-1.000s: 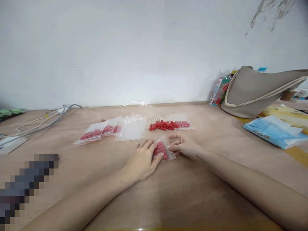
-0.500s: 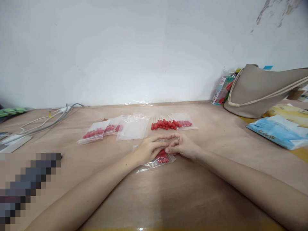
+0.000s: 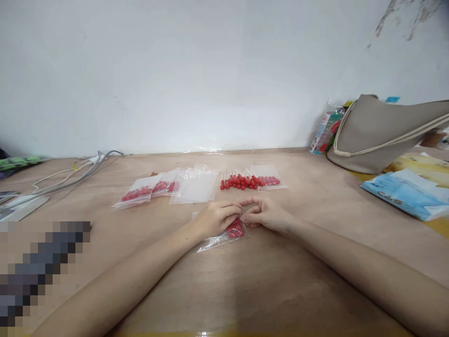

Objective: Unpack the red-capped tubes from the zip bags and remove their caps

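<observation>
Cannot see much of the clear bag [image 3: 211, 244] under the left hand [image 3: 218, 218], nor count the red contents [image 3: 235, 229] inside. Cannot tell contact from mere overlap between that and the right hand [image 3: 267, 215]. Cannot identify the dark pixelated object [image 3: 45, 267], cut off at left. Cannot follow the drawstring bag [image 3: 382, 133] past the right edge, nor see whole the printed package [image 3: 325, 132] behind it.

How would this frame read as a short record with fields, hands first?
Left hand: over a clear bag with red contents
Right hand: at that bag's right side, fingertips by the left hand's; grip unclear
Loose sticks: red-tipped, piled beyond the hands
Filled bags: several left of the pile, one at its right end
Far right: grey pouch, blue pack
Far left: cables
</observation>
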{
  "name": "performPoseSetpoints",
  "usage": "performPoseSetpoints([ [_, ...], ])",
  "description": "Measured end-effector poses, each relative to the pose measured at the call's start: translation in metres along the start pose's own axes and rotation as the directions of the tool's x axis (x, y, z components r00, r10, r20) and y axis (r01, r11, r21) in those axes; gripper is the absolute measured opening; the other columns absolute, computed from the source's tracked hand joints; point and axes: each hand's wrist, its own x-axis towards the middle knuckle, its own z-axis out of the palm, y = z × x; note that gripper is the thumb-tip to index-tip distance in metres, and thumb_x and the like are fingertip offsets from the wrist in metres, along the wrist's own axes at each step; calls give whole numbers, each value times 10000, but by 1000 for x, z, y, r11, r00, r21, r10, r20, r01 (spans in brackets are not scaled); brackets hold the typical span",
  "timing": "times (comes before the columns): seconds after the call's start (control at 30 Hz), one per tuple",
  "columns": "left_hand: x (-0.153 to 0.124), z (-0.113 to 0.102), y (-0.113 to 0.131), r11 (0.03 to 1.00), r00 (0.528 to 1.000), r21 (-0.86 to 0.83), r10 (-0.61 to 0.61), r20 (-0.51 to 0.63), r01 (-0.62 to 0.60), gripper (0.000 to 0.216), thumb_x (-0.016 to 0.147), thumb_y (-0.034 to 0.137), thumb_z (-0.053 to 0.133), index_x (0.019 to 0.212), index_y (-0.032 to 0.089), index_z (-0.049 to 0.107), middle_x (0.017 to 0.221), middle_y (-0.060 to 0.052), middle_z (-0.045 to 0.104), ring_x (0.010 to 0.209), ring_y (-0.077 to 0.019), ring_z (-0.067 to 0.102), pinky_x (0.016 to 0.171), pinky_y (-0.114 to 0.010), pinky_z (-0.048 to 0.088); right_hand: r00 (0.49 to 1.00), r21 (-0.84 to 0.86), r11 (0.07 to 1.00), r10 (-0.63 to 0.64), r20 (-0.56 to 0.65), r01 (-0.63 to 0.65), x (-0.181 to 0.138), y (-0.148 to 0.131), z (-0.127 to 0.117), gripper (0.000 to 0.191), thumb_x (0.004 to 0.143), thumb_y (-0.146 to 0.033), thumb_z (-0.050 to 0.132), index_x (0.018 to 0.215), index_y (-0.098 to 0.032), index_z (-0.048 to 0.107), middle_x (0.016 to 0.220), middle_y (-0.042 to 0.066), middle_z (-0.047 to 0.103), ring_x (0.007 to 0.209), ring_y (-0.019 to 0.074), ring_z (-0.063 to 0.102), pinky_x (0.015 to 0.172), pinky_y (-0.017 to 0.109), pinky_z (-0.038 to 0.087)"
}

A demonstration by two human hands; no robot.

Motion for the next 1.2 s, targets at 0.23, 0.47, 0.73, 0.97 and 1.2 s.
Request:
performPoseSetpoints([
  [0.23,-1,6,-3,997,995,35,71,-72,-68,181,868,184,455,890,164,633,971,-54,664,902,-130,623,805,-226,502,999,-47,999,-17,-39,15,0,-2,5,452,591,-46,594,1021,-122,478,522,-67,603,457,62,523,474,166,413],
  [0.47,3,4,-2,988,995,119,99,-16,-96,192,877,182,436,884,163,626,973,-53,659,899,-132,618,811,-234,498,998,-3,1000,26,-50,-26,0,-3,6,451,580,-56,564,1016,-136,482,582,-43,630,542,99,589,566,218,483],
  [0.73,9,-1,1,970,992,210,115,53,-124,223,889,157,397,856,159,618,988,-44,656,954,-154,589,852,-281,482,985,-12,988,-155,-70,154,5,13,3,386,610,-165,648,940,-185,448,518,-86,556,454,78,510,480,203,424],
  [0.97,3,-1,-2,990,999,137,26,24,-29,202,874,115,397,885,157,594,983,-54,645,938,-140,589,837,-262,479,842,-370,760,-515,157,534,4,26,-4,85,770,-180,494,818,-167,563,755,14,616,688,118,585,646,262,480],
  [1.2,3,0,-3,990,999,139,14,52,-22,201,881,118,381,874,158,578,971,-51,638,938,-140,581,847,-256,464,397,-774,-122,-803,445,621,14,26,-14,166,832,-129,456,791,-190,605,814,25,638,737,125,521,657,269,386],
])
